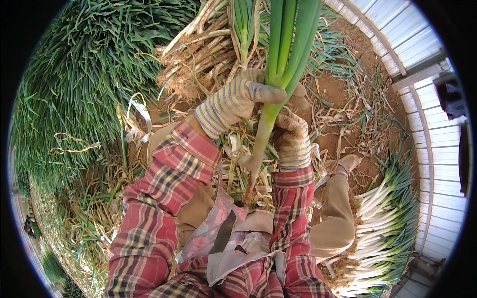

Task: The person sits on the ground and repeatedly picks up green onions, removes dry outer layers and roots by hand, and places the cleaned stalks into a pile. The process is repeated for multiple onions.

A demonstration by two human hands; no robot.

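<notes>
A single large green onion (265,130) stands nearly upright before me, roots down and green leaves up. My left hand (238,100), in a striped, soiled knit glove, grips it where the leaves meet the pale stalk, thumb in front. My right hand (294,139), gloved alike, is curled right beside the stalk, just below the left hand. The stalk partly hides its fingertips, so whether they pinch anything does not show. A loose flap of skin (246,162) sticks out low on the stalk, above the roots (250,193).
Untrimmed green onions (201,56) with dry skins and roots lie ahead. A big mass of green leaves (93,56) fills the left. Cleaned white-stalked onions (376,231) lie in a row at right, near a pale panelled wall (436,149). Dry peelings (93,216) litter the soil.
</notes>
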